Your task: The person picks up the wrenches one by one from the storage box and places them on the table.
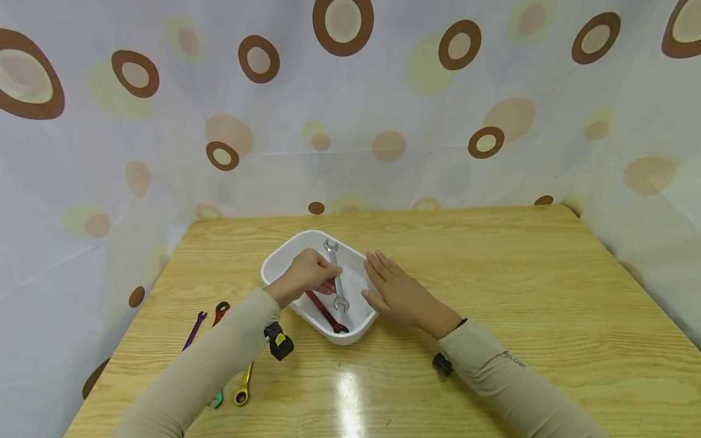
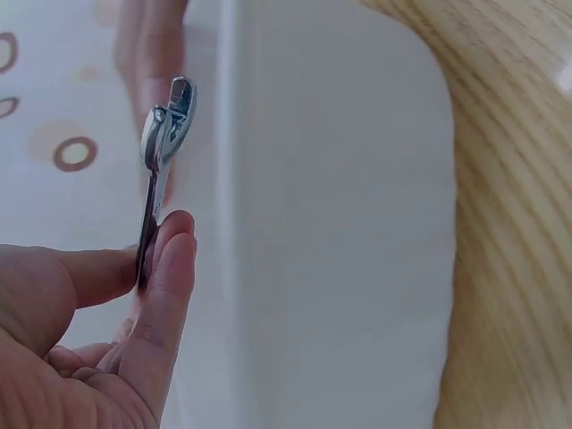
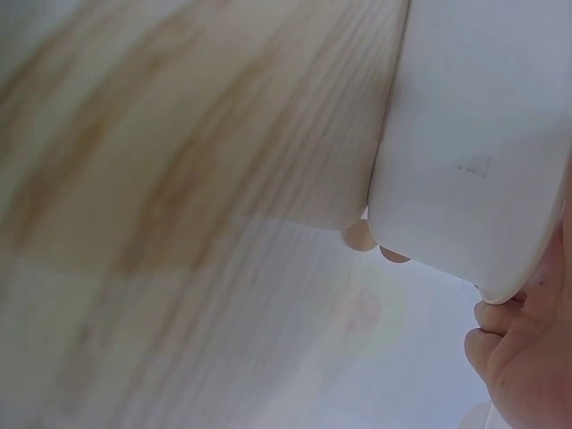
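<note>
Left hand (image 1: 311, 271) pinching silver wrench (image 1: 337, 287) over white bin (image 1: 356, 291), right hand (image 1: 404, 299) outstretched at its rim (image 3: 508, 295), table (image 1: 547, 292) spreading right

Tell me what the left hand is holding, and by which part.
The left hand holds a silver open-ended wrench, pinched between thumb and fingers near the middle of its shaft.

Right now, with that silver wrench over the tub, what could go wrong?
The silver open-end wrench is only pinched near its middle by the left hand, so it might pivot or slip.
If dropped, it could knock against the red ratchet wrench lying in the white tub.
The right hand lies with straight fingers at the rim, so a bump might shift the tub.
</note>
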A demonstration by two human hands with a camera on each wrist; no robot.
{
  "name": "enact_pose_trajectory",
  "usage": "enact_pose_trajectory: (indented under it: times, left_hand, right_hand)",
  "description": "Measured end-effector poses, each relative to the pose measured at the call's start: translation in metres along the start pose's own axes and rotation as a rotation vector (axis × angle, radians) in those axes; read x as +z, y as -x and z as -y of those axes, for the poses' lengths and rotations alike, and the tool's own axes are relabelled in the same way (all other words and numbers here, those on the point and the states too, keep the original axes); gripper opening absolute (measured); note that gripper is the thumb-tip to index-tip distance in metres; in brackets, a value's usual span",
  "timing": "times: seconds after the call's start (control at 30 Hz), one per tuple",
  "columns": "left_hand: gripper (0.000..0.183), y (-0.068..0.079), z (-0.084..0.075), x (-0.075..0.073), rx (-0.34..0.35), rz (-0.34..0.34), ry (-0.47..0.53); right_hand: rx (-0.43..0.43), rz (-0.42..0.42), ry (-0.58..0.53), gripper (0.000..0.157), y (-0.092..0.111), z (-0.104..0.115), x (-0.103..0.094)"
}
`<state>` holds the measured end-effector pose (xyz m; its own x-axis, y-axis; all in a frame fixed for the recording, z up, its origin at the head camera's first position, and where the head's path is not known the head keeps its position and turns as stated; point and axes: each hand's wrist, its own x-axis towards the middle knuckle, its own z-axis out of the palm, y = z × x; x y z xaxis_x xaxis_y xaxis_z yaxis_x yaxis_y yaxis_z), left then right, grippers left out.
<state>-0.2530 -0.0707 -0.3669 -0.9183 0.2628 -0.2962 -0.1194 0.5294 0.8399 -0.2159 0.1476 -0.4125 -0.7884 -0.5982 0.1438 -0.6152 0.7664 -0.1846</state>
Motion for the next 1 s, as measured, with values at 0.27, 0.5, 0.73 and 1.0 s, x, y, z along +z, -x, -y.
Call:
enact_pose_trajectory:
  times: [0.27, 0.5, 0.73, 1.0]
  left_hand:
    - [0.023, 0.022, -0.001, -0.036, 0.028, -0.042, 0.046]
    - [0.030, 0.046, 0.010, -0.076, 0.085, -0.067, 0.041]
    - [0.034, 0.071, 0.029, -0.115, 0.075, -0.082, 0.023]
    - [0.030, 0.098, 0.068, -0.149, 0.038, -0.091, -0.030]
  right_hand:
    - [0.001, 0.004, -0.005, 0.063, 0.001, 0.000, -0.001]
    - [0.000, 0.014, -0.006, 0.064, 0.001, -0.001, -0.003]
    - [-0.003, 0.008, -0.002, 0.064, 0.001, -0.001, -0.002]
    - [-0.008, 0.001, 0.001, 0.064, 0.001, 0.000, 0.001]
